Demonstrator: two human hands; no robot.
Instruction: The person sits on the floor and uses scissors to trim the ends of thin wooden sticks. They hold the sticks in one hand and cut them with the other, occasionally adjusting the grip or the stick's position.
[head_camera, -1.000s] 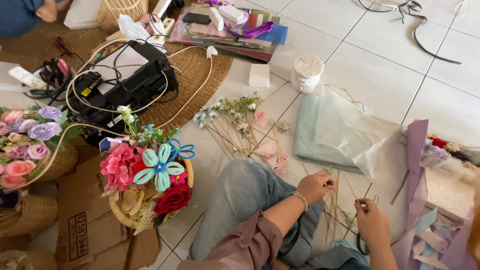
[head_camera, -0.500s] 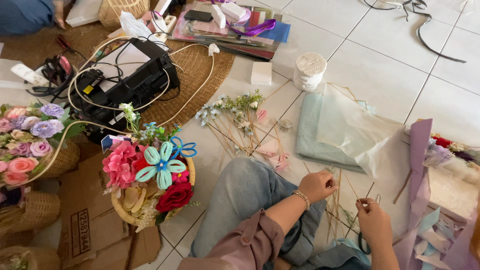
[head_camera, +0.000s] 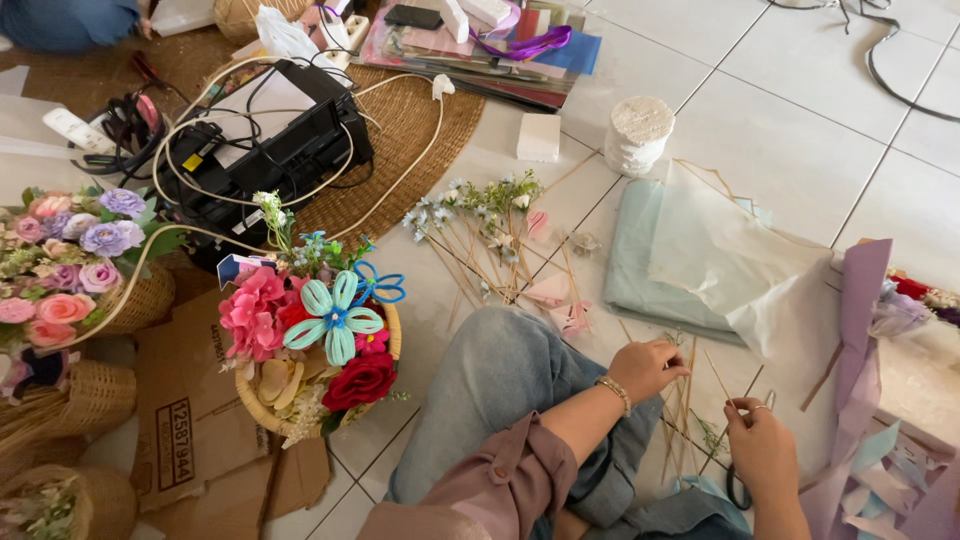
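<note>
Her left hand (head_camera: 650, 368) is closed around thin wooden sticks (head_camera: 680, 400). The right hand (head_camera: 762, 442), at four o'clock, pinches one. Best to pick singly, keeping the bundle fanned.

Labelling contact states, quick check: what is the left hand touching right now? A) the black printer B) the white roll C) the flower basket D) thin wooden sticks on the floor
D: the left hand rests on a bunch of thin wooden sticks lying on the tiled floor beside the knee; the flower basket, white roll and black printer all sit well away from it.
</note>
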